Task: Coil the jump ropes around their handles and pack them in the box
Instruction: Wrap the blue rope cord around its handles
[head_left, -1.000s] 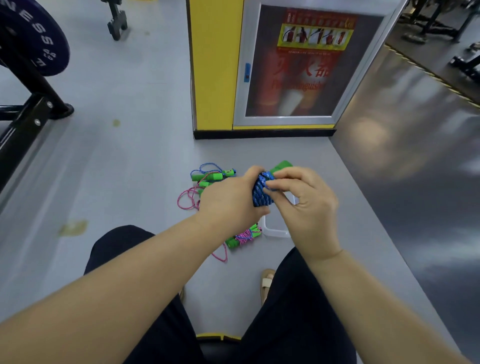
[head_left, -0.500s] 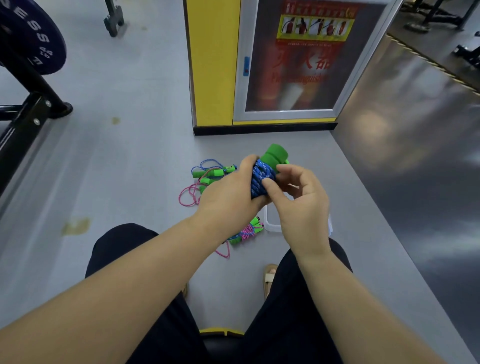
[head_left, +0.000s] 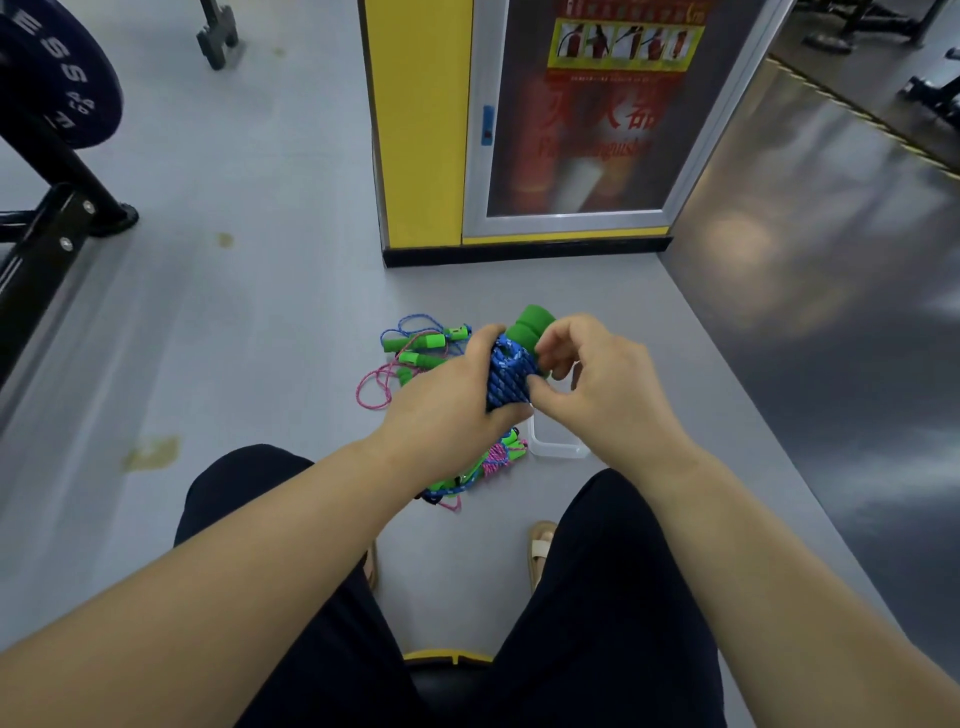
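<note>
My left hand (head_left: 447, 405) gripped the blue rope bundle (head_left: 506, 382), nearly fully coiled! Right hand (head_left: 602, 384), fingers curled, pinched its edge. Loose ropes (head_left: 415, 348) lay on the floor uncoiled, and the box (head_left: 558, 448) waited below my hands.

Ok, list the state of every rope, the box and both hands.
blue rope: coiled round its green handles, held up
left hand: grips blue rope
right hand: pinches the coil's edge
loose ropes: uncoiled, on floor
pink bundle: coiled, on floor
box: on floor, mostly hidden
</note>
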